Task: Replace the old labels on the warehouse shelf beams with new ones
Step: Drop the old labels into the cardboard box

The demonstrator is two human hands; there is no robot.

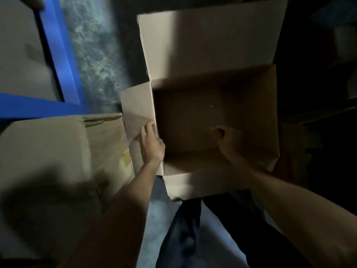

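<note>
An open cardboard box (216, 78) stands on the floor below me, its flaps spread and its inside dark. My left hand (151, 144) rests on the box's left flap (138, 105), fingers laid over its inner edge. My right hand (229, 138) reaches down inside the box, in deep shadow; whether it holds anything I cannot tell. No labels are visible. A blue shelf beam (38, 107) and a blue upright (61, 49) stand at the left.
A closed cardboard box (58, 147) sits at the left, touching the open box's flap. Another box (21, 51) rests on the blue shelf. Mottled floor (96, 55) shows between them. My dark trouser legs (185, 233) are below. The right side is dark.
</note>
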